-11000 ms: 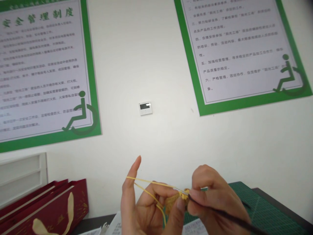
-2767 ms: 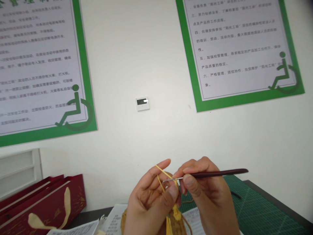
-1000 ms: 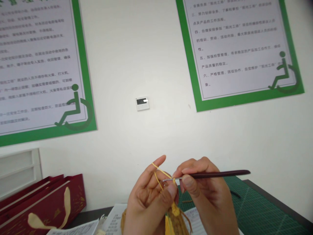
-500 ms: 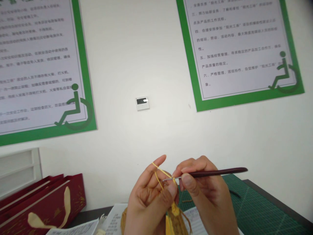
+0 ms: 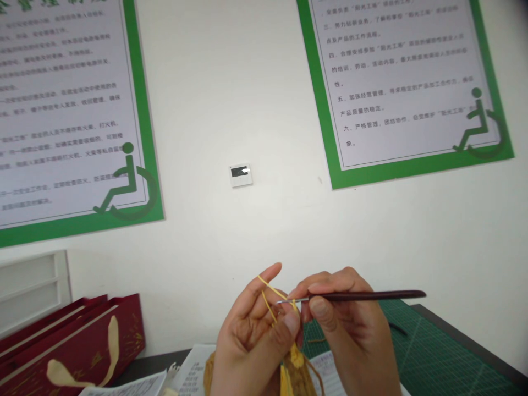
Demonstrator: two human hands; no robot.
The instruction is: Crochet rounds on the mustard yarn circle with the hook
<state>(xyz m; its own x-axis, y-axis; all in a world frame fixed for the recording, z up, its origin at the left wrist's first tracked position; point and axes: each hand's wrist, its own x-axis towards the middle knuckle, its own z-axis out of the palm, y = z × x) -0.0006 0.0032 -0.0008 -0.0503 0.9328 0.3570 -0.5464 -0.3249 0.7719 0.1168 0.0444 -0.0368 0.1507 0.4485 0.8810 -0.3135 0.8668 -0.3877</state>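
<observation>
My right hand point(image 5: 350, 319) grips a crochet hook point(image 5: 371, 296) with a dark red handle, its metal tip pointing left. My left hand point(image 5: 259, 335) pinches a small yellow piece of crochet between thumb and fingers, close to the hook tip. Yellow yarn point(image 5: 270, 286) runs over the raised left index finger and down to the hook. Below the hands hangs a yellow and brown crocheted piece point(image 5: 295, 360), partly hidden by the left hand. A brown strand dangles from its right side.
A green cutting mat point(image 5: 433, 346) lies on the dark table at right. Printed papers point(image 5: 192, 368) lie at the front left, beside dark red gift bags point(image 5: 94, 346) with cream ribbon handles. Green-framed posters point(image 5: 396, 82) and a small white panel point(image 5: 241, 175) are on the wall.
My right hand and the crochet hook have shifted slightly right, and the handle lies a little lower. The left hand keeps its pinch, with the yarn still over the index finger.
</observation>
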